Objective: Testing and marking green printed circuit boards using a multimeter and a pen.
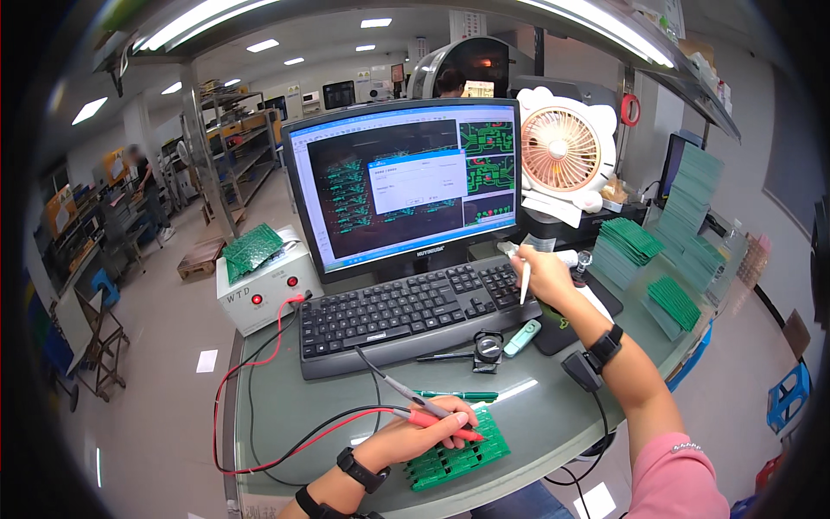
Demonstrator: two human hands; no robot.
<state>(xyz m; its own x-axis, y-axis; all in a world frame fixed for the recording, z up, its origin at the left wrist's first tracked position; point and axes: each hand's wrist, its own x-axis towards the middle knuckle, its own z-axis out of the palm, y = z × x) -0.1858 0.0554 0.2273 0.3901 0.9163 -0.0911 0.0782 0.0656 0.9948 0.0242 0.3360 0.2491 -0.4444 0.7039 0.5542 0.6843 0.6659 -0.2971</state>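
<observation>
My left hand [439, 426], near the table's front edge, is closed around a red test probe [425, 419]. A grey probe [411, 392] with a black lead also runs into this hand. The red tip points down at a green circuit board panel [484, 448] under my fingers, which hide part of it. My right hand [548, 275] is closed on a slim white stick [526, 282], its kind unclear, over the right end of the black keyboard [389, 316]. Behind the keyboard a monitor [337, 251] shows a dialog box beside green board pictures.
A white box [235, 304] with red sockets stands left, green boards [254, 251] on top. A white fan [564, 151] is behind right. Green board stacks [629, 242] line the right side. A green pen [462, 395], black round device [488, 348] and pale-green stick [522, 338] lie before the keyboard.
</observation>
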